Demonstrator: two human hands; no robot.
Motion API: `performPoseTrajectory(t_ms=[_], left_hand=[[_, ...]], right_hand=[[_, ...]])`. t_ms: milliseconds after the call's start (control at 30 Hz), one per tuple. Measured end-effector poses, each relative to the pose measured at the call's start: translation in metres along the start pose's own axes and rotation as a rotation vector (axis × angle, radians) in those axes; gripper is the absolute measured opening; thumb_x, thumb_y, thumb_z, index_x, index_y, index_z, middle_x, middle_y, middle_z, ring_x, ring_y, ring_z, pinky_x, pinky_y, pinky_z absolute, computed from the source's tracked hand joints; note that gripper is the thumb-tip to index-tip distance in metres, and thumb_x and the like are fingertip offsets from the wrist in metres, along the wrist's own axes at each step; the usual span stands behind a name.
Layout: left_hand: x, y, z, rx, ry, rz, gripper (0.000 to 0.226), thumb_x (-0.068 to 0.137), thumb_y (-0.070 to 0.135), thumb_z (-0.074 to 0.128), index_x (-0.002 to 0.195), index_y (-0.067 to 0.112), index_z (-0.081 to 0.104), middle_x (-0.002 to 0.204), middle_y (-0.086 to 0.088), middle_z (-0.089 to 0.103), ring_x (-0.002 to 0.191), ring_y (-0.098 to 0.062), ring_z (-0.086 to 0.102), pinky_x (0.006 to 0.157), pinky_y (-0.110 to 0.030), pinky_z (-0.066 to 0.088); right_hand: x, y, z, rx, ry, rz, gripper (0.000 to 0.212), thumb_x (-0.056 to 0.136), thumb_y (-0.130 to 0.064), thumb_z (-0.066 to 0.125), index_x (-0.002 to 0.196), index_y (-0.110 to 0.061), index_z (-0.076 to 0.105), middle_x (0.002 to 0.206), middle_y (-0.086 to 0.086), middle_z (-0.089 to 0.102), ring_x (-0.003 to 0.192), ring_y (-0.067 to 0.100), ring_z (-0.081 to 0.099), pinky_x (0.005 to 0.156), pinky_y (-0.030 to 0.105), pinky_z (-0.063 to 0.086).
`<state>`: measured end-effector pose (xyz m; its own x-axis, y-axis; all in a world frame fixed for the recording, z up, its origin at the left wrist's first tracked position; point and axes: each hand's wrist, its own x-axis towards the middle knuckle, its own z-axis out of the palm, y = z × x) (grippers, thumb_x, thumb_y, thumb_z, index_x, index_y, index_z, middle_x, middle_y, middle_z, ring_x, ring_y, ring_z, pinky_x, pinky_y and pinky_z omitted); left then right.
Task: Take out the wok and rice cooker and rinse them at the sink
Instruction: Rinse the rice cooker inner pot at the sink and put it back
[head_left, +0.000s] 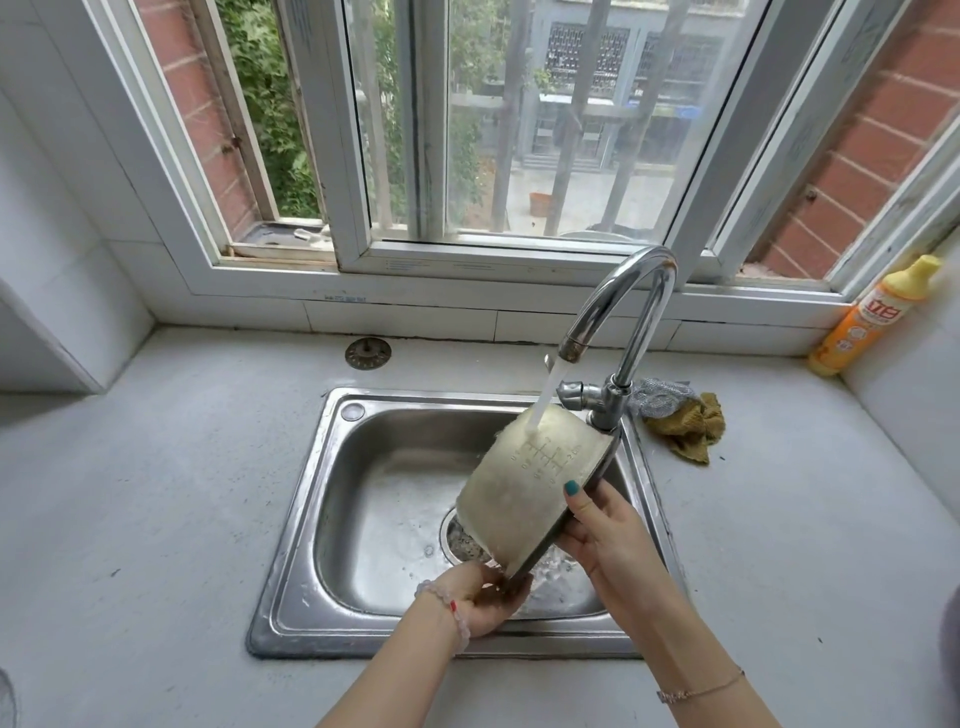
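Your left hand (483, 603) grips the rim of the rice cooker pot (519, 493) at 6 o'clock; your right hand (602, 535) grips it at 3 o'clock. Pot tilted above the sink (306, 519), under running tap (644, 327) water.

Bright daylight through the window (467, 130) — sharp, edges bowed

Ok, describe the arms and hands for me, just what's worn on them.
No sleeves show on either arm. The left hand has a bracelet of pale pink beads with one red bead. The right hand has a thin chain bracelet and a teal-painted thumbnail.
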<state>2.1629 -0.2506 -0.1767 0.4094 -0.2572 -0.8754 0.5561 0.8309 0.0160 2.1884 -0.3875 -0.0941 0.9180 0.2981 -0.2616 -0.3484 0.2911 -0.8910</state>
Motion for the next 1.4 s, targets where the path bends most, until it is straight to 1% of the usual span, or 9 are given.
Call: performPoseTrajectory(t_ms=[200,367,433,533,833,933,1033,1233,1400], left_hand=[[-0.011,0.005,0.007,0.078,-0.105,-0.022,0.018,0.093,-0.012,0.031,0.095,-0.012,0.049,0.090,-0.026,0.055,0.080,-0.038,0.053,0.079,-0.051,0.045],[-0.019,-0.002,0.015,0.024,-0.162,-0.027,0.031,0.092,-0.015,0.024,0.115,-0.009,0.045,0.118,-0.032,0.051,0.108,-0.041,0.051,0.074,-0.047,0.055],[-0.018,-0.007,0.015,0.003,-0.185,-0.064,0.024,0.093,-0.014,0.027,0.104,-0.017,0.048,0.123,-0.031,0.050,0.122,-0.037,0.046,0.102,-0.042,0.040],[-0.023,-0.009,0.018,0.012,-0.197,-0.066,0.018,0.092,-0.015,0.033,0.093,-0.021,0.050,0.103,-0.030,0.054,0.128,-0.034,0.043,0.111,-0.041,0.029],[-0.026,-0.005,0.023,-0.084,-0.133,0.004,0.016,0.091,-0.016,0.036,0.085,-0.022,0.050,0.089,-0.029,0.052,0.089,-0.038,0.055,0.109,-0.034,0.034],[-0.027,-0.001,0.014,-0.121,-0.119,0.043,0.015,0.092,-0.015,0.035,0.089,-0.017,0.049,0.085,-0.029,0.052,0.074,-0.037,0.053,0.067,-0.033,0.058],[-0.024,0.002,0.004,-0.098,-0.082,0.062,0.017,0.091,-0.015,0.037,0.098,-0.011,0.051,0.084,-0.030,0.053,0.072,-0.035,0.054,0.038,-0.041,0.051],[-0.023,0.014,-0.016,-0.058,-0.029,0.166,0.014,0.091,-0.015,0.037,0.083,-0.015,0.048,0.085,-0.027,0.054,0.071,-0.033,0.054,0.075,-0.035,0.054],[-0.028,0.032,-0.033,0.128,0.071,0.433,0.020,0.086,-0.017,0.041,0.088,-0.006,0.057,0.083,-0.017,0.061,0.077,-0.029,0.059,0.047,-0.035,0.058]], right_hand=[[-0.006,0.009,-0.010,-0.026,-0.003,-0.021,0.042,0.078,-0.018,0.064,0.118,-0.009,0.056,0.105,0.007,0.072,0.099,0.024,0.069,0.073,0.028,0.057],[-0.008,0.026,-0.018,-0.060,0.024,-0.044,0.047,0.071,-0.014,0.070,0.116,-0.008,0.056,0.102,0.008,0.073,0.097,0.022,0.069,0.076,0.026,0.056],[-0.006,0.030,-0.020,-0.085,0.028,-0.054,0.048,0.071,-0.013,0.070,0.117,-0.010,0.056,0.104,0.008,0.072,0.098,0.021,0.069,0.075,0.024,0.055],[-0.003,0.030,-0.022,-0.107,0.032,-0.067,0.051,0.069,-0.011,0.070,0.118,-0.010,0.055,0.103,0.006,0.072,0.098,0.019,0.068,0.074,0.023,0.055],[0.008,0.012,-0.024,-0.116,-0.005,0.059,0.037,0.075,-0.014,0.069,0.111,-0.006,0.061,0.105,0.011,0.072,0.098,0.021,0.069,0.075,0.025,0.057],[0.015,-0.004,-0.030,0.012,0.040,0.051,0.037,0.077,-0.022,0.064,0.108,-0.003,0.062,0.096,0.011,0.073,0.090,0.023,0.070,0.070,0.028,0.057],[0.021,-0.018,-0.037,0.079,0.072,0.027,0.035,0.079,-0.023,0.063,0.108,-0.003,0.063,0.093,0.011,0.073,0.087,0.023,0.071,0.068,0.029,0.057],[0.027,-0.013,-0.031,0.060,0.096,0.112,0.039,0.074,-0.017,0.067,0.108,0.000,0.061,0.097,0.017,0.072,0.088,0.027,0.071,0.067,0.029,0.058],[0.020,0.008,-0.037,0.073,0.171,0.248,0.016,0.082,-0.006,0.063,0.096,0.000,0.066,0.083,0.012,0.073,0.074,0.021,0.072,0.063,0.029,0.059]])
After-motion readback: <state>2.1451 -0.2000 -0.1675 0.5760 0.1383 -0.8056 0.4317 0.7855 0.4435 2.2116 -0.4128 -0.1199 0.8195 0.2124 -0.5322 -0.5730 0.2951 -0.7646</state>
